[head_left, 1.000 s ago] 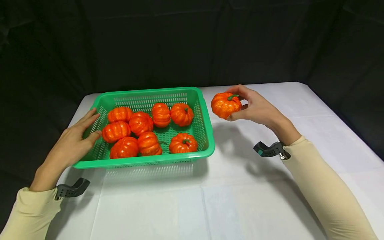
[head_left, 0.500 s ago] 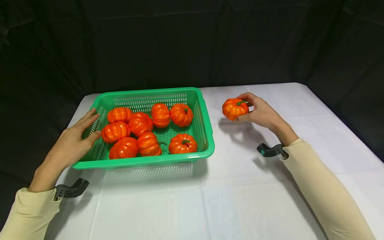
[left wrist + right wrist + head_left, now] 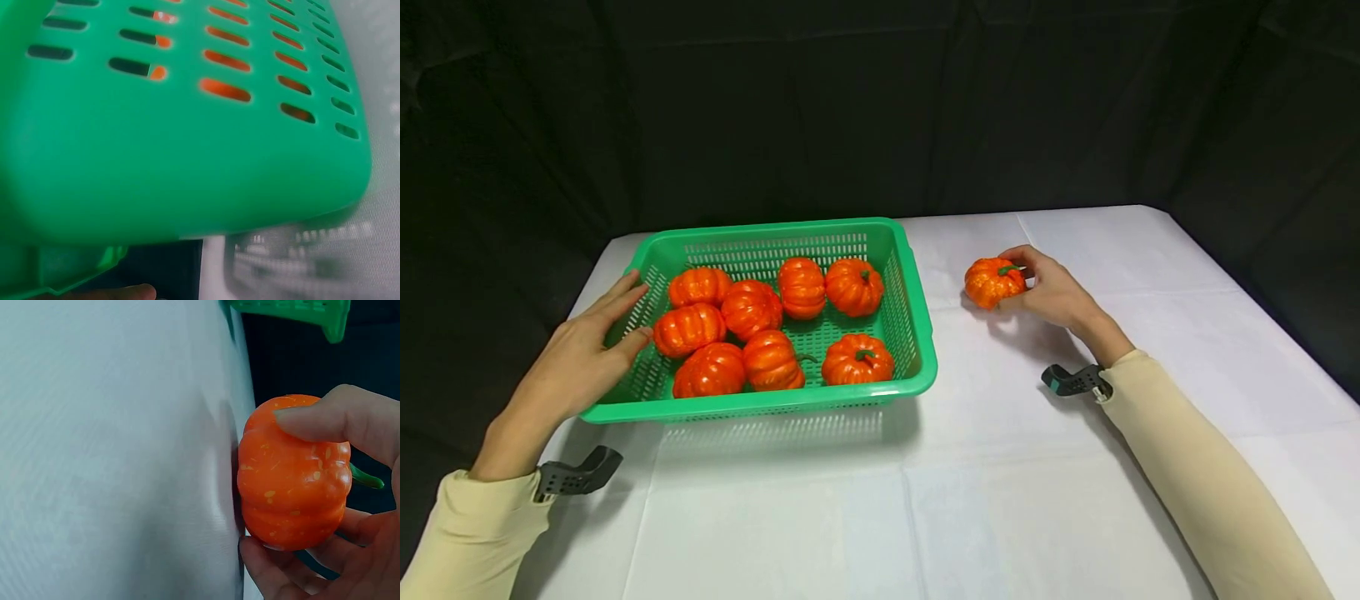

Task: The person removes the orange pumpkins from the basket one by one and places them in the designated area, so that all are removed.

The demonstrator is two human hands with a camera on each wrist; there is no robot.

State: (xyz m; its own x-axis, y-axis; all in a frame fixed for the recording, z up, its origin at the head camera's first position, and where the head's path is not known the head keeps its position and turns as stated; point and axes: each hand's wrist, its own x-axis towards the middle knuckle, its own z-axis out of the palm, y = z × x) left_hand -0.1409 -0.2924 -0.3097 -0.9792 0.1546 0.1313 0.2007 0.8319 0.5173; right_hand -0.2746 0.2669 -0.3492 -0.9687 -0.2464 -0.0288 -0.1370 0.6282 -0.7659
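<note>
My right hand [image 3: 1051, 290] grips a small orange pumpkin [image 3: 991, 284] with a green stem, low at the white tabletop to the right of the basket. In the right wrist view the thumb lies across the speckled pumpkin [image 3: 290, 481], and the other fingers curl under its far side. A green slotted plastic basket [image 3: 760, 406] holds several more orange pumpkins [image 3: 752, 308]. At its left rim rests my left hand [image 3: 580, 350], fingers fairly straight and thumb spread. The left wrist view is mostly filled by the basket's outer wall [image 3: 187, 162], with one fingertip [image 3: 147, 292] showing at the bottom.
The table is covered with a white cloth [image 3: 820, 517]. Behind and at both sides hangs dark cloth [image 3: 880, 108]. A black wrist mount sits on each arm, the left one [image 3: 580, 472] in front of the basket's left corner.
My right hand has carried the pumpkin away from the basket's right rim, to the right and down to the tabletop. The left hand and the basket have hardly moved.
</note>
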